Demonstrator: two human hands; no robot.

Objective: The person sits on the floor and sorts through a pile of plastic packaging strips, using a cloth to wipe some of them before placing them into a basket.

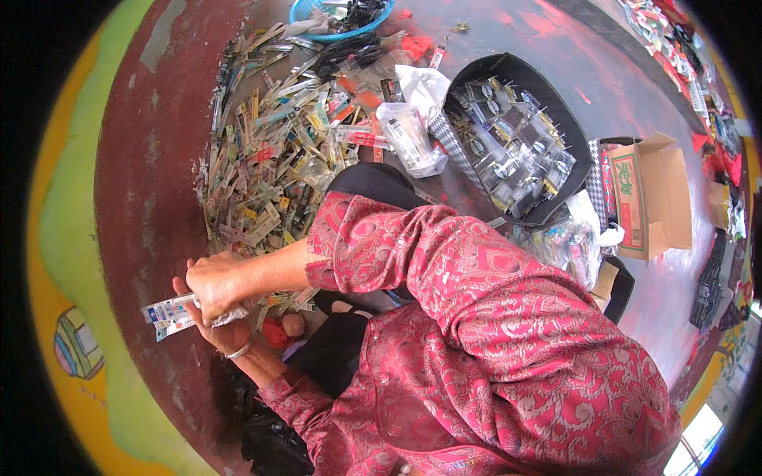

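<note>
My two hands meet at the left, in front of the dark red wall. Several flat, narrow, blue-and-white printed packets [168, 311] stick out from them to the left. My left hand [222, 335], with a pale bracelet at its wrist, is closed around the packets from below. My right hand [213, 284] reaches across from above and is closed on their inner end; its fingertips are partly hidden. A bit of crumpled whitish material [230, 316] shows between the hands.
A large heap of narrow clear packages [274, 151] covers the floor along the wall. Beyond it stands a blue basket [349, 33]. A dark oval bin [583, 151] holds several clear packs. White plastic bags [413, 135] lie beside it. An open cardboard box [671, 190] stands farther right.
</note>
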